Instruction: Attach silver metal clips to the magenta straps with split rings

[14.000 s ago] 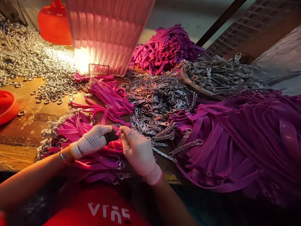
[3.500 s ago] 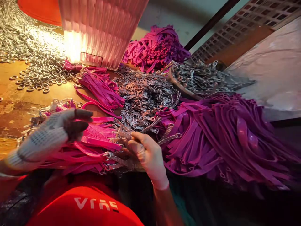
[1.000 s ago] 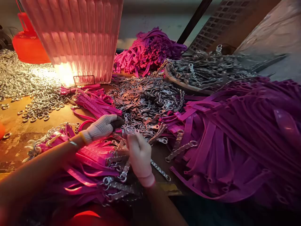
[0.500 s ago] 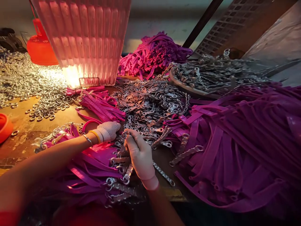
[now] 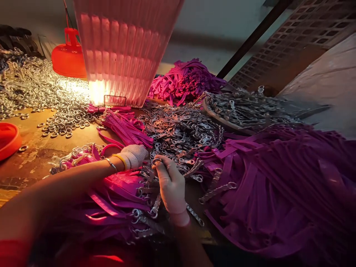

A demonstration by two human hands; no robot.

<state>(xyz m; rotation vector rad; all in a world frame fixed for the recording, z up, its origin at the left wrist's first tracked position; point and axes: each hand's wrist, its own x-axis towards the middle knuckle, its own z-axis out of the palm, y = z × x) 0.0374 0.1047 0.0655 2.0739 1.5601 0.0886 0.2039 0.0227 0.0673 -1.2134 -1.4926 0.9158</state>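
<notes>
My left hand (image 5: pixel 134 157), in a white dotted glove, is closed with its knuckles up above the near bundle of magenta straps (image 5: pixel 122 185). Whatever its fingers hold is hidden. Close to its right, my right hand (image 5: pixel 171 187), also gloved in white, pinches a metal ring (image 5: pixel 157 161) between thumb and forefinger; whether a chain hangs from the ring cannot be made out. Short twisted metal chains (image 5: pixel 155 205) with ring ends lie under and beside my right hand. Just beyond both hands is a heap of similar chain pieces (image 5: pixel 180 126).
Loose metal rings (image 5: pixel 59 122) are heaped at the left under a lit orange lamp (image 5: pixel 68 59). A ribbed translucent panel (image 5: pixel 125 55) stands beside it. Purple straps (image 5: pixel 278 185) cover the right, with more straps (image 5: pixel 189 79) behind. An orange container (image 5: pixel 11 141) sits at the left edge.
The camera view has shifted, so the scene sits lower, with the left side further right. Both hands stay close together over the bundle; the ring in the right fingers shows more clearly.
</notes>
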